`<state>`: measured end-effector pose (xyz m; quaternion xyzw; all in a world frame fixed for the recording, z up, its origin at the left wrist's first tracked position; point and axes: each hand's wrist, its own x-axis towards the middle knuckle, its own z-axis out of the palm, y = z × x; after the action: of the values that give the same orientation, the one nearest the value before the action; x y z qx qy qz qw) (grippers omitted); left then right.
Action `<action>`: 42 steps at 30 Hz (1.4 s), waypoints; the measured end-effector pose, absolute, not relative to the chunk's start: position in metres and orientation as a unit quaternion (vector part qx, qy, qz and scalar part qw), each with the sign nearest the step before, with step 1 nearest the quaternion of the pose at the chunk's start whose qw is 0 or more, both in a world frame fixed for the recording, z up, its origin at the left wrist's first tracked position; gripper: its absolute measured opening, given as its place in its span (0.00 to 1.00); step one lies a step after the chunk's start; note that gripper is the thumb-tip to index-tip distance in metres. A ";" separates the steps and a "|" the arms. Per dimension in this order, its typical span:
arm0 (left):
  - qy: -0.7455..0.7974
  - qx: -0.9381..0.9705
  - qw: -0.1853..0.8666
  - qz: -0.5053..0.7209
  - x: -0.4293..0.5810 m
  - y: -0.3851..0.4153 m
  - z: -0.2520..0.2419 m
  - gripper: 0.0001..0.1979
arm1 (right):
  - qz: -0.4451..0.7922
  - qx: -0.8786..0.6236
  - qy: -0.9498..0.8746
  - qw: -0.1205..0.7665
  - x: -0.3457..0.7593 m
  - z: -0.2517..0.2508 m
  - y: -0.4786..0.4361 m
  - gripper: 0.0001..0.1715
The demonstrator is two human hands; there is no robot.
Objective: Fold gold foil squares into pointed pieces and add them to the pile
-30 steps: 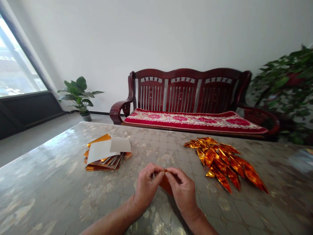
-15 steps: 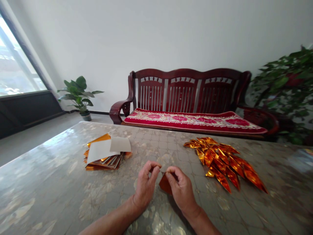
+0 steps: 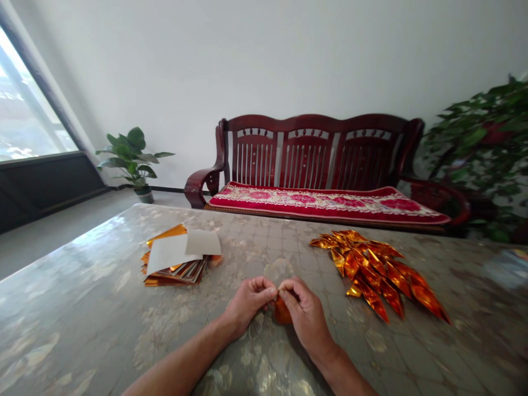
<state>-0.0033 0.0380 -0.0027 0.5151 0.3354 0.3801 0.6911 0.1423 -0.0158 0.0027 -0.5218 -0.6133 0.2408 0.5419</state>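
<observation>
A small piece of orange foil [image 3: 282, 311] is gathered between my hands, partly hidden by my fingers. My right hand [image 3: 306, 311] grips it from the right, and the fingertips of my left hand [image 3: 249, 300] press against its upper edge. To the left lies a stack of foil squares [image 3: 173, 279] topped by white paper sheets [image 3: 173, 250]. A heap of folded, pointed gold-orange foil pieces [image 3: 373, 272] lies to the right of my right hand, not touching it.
All this lies on a table with a glossy, mottled grey cover [image 3: 91, 286]. Behind the table's far edge stands a dark red wooden bench [image 3: 313, 159] with a red floral cushion. Potted plants [image 3: 130, 157] stand beyond it, and a window [image 3: 28, 99] is at the left.
My left hand has come back from its half-second-earlier gap and touches the foil again. The foil now looks more tightly gathered and rounded between my hands.
</observation>
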 end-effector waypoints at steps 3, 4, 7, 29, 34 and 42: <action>0.329 0.517 0.691 0.382 -0.005 0.038 -0.005 0.22 | 0.239 -0.524 -0.611 0.543 0.143 0.002 -0.017 0.10; 0.331 0.518 0.689 0.383 -0.005 0.037 -0.005 0.22 | 0.238 -0.525 -0.610 0.544 0.143 0.002 -0.017 0.10; 0.338 0.528 0.675 0.389 -0.005 0.036 -0.003 0.21 | 0.231 -0.529 -0.608 0.546 0.143 0.003 -0.018 0.10; 0.454 0.708 0.354 0.409 -0.002 0.020 0.001 0.06 | 0.226 -0.567 -0.594 0.524 0.138 0.007 -0.018 0.11; 0.453 0.704 0.390 0.384 -0.001 0.019 0.000 0.06 | 0.135 -0.583 -0.641 0.480 0.141 0.005 -0.019 0.13; 0.425 0.680 0.454 0.388 -0.002 0.025 -0.004 0.09 | 0.169 -0.573 -0.649 0.471 0.149 0.012 -0.016 0.16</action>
<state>-0.0020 0.0250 -0.0038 0.6804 0.4250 0.3879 0.4539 0.1489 -0.0164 0.0115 -0.5729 -0.6489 0.1691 0.4712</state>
